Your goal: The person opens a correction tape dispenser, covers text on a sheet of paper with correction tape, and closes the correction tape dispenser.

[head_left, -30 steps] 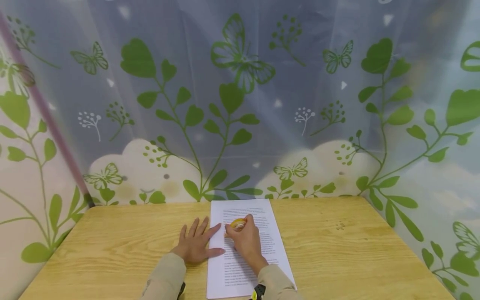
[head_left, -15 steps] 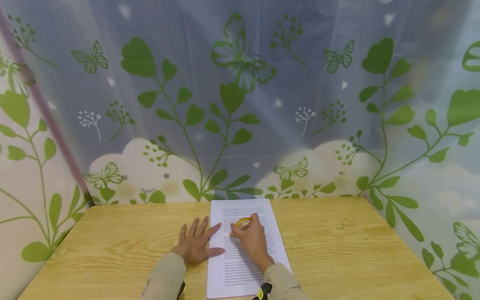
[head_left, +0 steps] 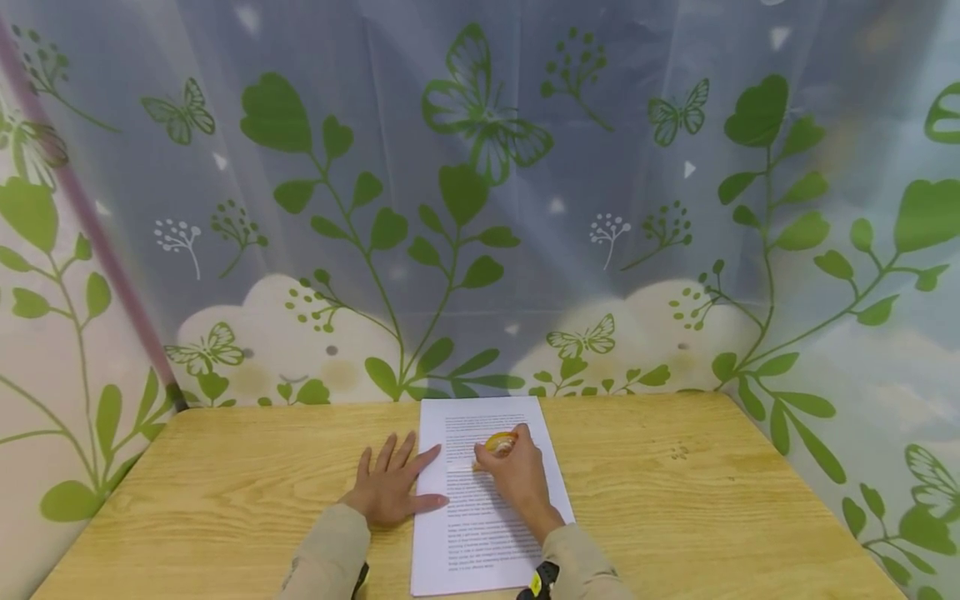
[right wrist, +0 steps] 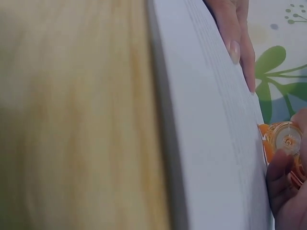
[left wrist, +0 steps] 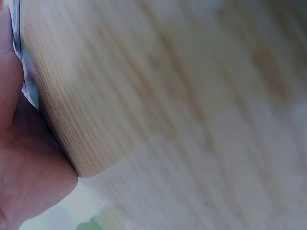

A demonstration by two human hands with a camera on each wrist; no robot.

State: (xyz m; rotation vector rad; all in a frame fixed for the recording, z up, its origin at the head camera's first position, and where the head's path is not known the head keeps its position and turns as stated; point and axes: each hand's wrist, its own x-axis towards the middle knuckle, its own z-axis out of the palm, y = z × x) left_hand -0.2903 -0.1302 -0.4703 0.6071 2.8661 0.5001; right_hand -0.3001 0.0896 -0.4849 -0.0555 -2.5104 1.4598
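A stack of printed paper [head_left: 431,550] lies on the wooden table, its sheet edges showing in the right wrist view. My left hand [head_left: 390,483] lies flat with fingers spread, thumb and index finger on the paper's left margin, the rest on the table. In my right hand [head_left: 517,479] I pinch an orange-yellow correction tape dispenser [head_left: 500,443] between thumb and fingers, its tip down at a text line in the upper half of the page. In the right wrist view the dispenser [right wrist: 287,138] shows a clear round reel; my fingers cover part of it.
The wooden table [head_left: 675,517] extends to both sides of the paper. A curtain [head_left: 600,250] printed with green leaves and butterflies hangs behind its far edge. Dark bands show at both wrists, the right one [head_left: 538,581] with a yellow patch.
My right hand has slid to the right across the page with the correction tape dispenser, along one text line. My left hand has stayed in place on the paper's edge.
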